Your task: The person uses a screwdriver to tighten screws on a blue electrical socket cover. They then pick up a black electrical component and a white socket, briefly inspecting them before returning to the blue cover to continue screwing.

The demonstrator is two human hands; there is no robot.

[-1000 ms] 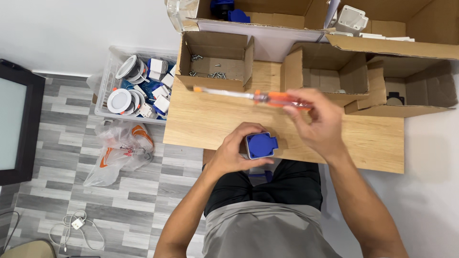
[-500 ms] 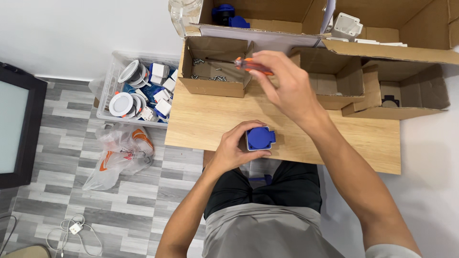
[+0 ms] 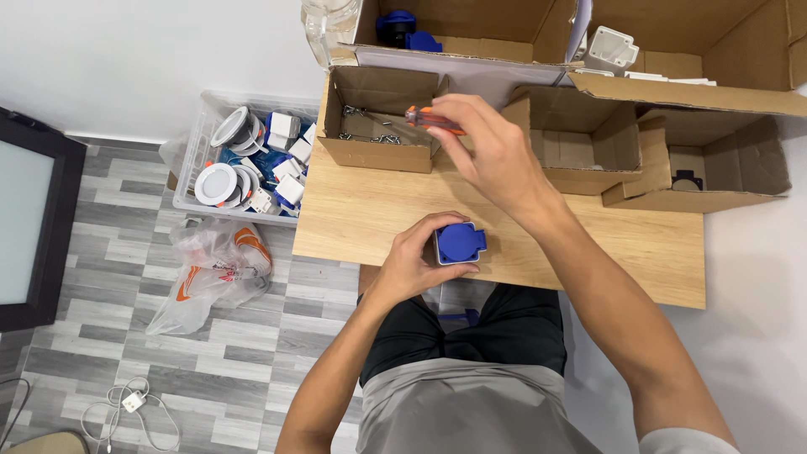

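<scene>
My left hand (image 3: 416,256) grips a blue plastic socket housing (image 3: 460,242) at the near edge of the wooden table (image 3: 361,219). My right hand (image 3: 492,151) reaches across the table and holds an orange-handled screwdriver (image 3: 430,119) over a small open cardboard box (image 3: 378,151) with several small metal screws lying in it. The screwdriver's tip is hidden behind the fingers.
Open cardboard boxes (image 3: 672,168) line the back of the table; one holds blue parts (image 3: 403,29), another a white part (image 3: 611,49). On the grey floor at left stand a clear bin of white and blue fittings (image 3: 244,164), a plastic bag (image 3: 214,269) and a dark panel (image 3: 29,219).
My right hand has carried the screwdriver from above the table's middle to the small box at the back left. My left hand stays on the blue housing.
</scene>
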